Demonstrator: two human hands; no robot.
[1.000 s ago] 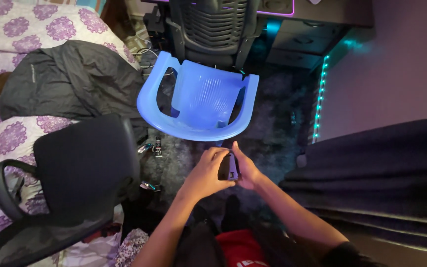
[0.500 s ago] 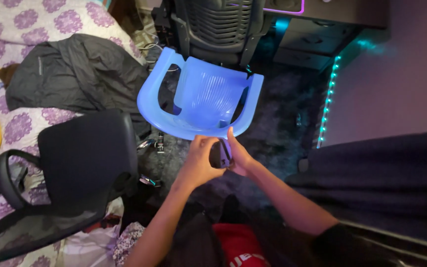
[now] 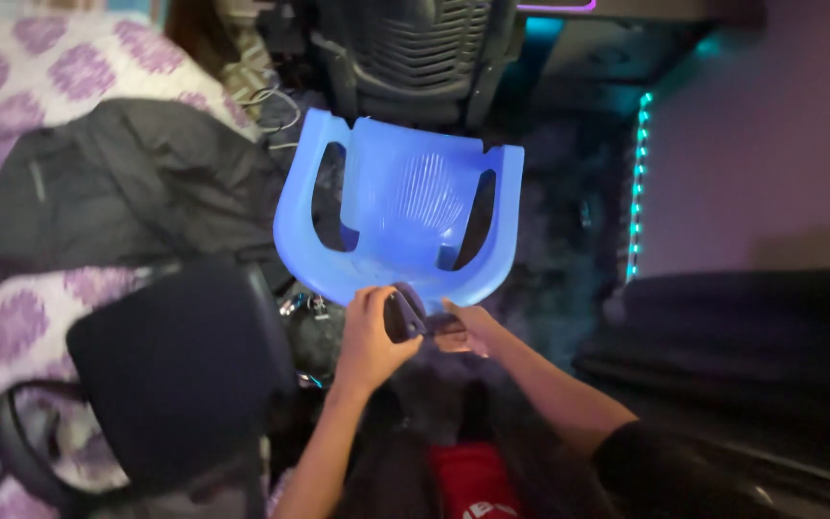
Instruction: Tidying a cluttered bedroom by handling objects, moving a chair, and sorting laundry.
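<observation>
Dark handheld device [image 3: 402, 314] is gripped between closed left hand [image 3: 369, 334] and right hand [image 3: 466, 330], just before blue plastic chair [image 3: 398, 207].

Dim room lit by a teal LED strip [image 3: 637, 183] and purple glow above; whole frame motion-blurred, corners dark.
</observation>
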